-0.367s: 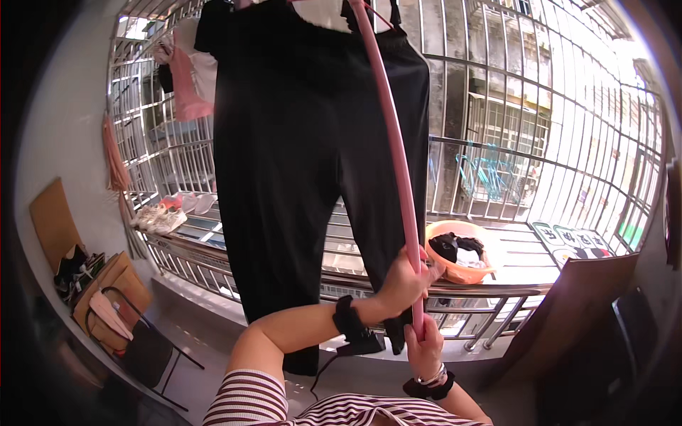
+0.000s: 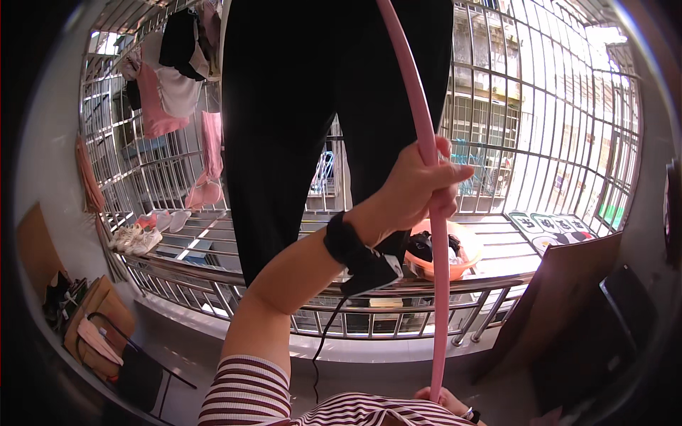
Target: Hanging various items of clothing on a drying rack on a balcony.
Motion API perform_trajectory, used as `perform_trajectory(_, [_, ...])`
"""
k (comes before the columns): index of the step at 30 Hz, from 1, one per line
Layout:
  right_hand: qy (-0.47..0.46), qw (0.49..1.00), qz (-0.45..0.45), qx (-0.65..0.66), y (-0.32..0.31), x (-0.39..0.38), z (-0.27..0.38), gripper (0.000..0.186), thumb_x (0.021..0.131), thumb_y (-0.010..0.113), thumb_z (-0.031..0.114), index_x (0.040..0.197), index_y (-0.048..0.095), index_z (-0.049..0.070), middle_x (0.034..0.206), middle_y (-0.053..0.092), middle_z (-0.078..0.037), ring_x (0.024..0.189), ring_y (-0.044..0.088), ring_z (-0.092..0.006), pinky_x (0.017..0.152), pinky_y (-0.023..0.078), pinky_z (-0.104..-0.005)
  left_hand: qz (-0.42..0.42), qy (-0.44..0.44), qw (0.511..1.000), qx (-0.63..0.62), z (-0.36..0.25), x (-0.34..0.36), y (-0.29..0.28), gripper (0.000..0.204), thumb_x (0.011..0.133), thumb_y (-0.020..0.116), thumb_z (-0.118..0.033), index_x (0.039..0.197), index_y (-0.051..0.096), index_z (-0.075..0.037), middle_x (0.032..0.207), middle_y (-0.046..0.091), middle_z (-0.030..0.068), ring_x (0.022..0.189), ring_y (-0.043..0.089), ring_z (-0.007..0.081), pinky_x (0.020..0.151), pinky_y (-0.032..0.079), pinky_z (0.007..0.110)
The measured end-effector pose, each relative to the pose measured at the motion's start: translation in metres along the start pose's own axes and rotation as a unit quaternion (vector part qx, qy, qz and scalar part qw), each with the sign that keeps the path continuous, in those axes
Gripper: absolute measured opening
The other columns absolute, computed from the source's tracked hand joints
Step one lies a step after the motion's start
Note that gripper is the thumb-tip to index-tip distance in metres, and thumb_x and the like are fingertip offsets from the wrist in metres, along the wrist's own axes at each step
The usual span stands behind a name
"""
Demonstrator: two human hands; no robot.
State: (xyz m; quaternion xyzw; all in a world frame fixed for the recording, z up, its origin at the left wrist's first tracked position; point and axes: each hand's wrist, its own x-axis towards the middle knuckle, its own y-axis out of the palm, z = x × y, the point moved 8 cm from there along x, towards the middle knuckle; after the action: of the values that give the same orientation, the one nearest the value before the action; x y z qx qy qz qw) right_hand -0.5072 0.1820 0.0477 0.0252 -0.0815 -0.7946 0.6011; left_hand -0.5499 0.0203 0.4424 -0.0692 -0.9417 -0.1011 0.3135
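Note:
A long pink pole [image 2: 440, 305] runs upright in front of me, its upper end beyond the top of the view. My left hand [image 2: 420, 181] is wrapped round it about midway up, with the thumb pointing right. Lower down, close to my body, my right hand [image 2: 446, 402] closes round the bottom end of the pole. Black trousers [image 2: 280, 99] hang behind the pole, their waist out of view. A black band with a boxy device [image 2: 369, 271] and a dark cable sits at my left wrist.
Metal bars [image 2: 554, 121] enclose the balcony. An orange basin [image 2: 462, 266] with dark and white clothes stands on the ledge behind the pole. Pink and white laundry [image 2: 162, 106] hangs at left; shoes [image 2: 135, 239] lie below. A chair [image 2: 145, 373] and brown board [image 2: 554, 302] flank me.
The trousers have risen, and their waist has left the view. My left hand has moved up with the pole; my right hand is now lower and nearer my body.

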Motion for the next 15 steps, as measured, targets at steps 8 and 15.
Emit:
perform_trajectory(8, [-0.103, 0.971, -0.212, -0.048, -0.036, -0.031, 0.033, 0.028, 0.079, 0.062, 0.027, 0.089, 0.051, 0.003, 0.069, 0.05, 0.003, 0.062, 0.047, -0.0093, 0.053, 0.042, -0.0217, 0.133, 0.102, 0.97, 0.174, -0.028, 0.07, 0.043, 0.066, 0.081, 0.058, -0.036, 0.123, 0.026, 0.003, 0.088, 0.052, 0.0131, 0.081, 0.055, 0.0178, 0.065, 0.049, 0.031])
perform_trajectory(15, [-0.199, 0.906, -0.36, -0.095, -0.099, -0.031, 0.119, 0.047, 0.089, 0.034, 0.047, 0.065, 0.042, 0.007, 0.042, 0.036, 0.001, 0.031, 0.033, -0.0064, 0.029, 0.024, -0.0199, 0.087, -0.024, 0.908, 0.41, 0.002, 0.021, -0.005, 0.077, 0.081, 0.056, -0.042, 0.131, 0.016, 0.002, 0.116, 0.04, 0.0207, 0.103, 0.048, 0.0239, 0.079, 0.046, 0.031])
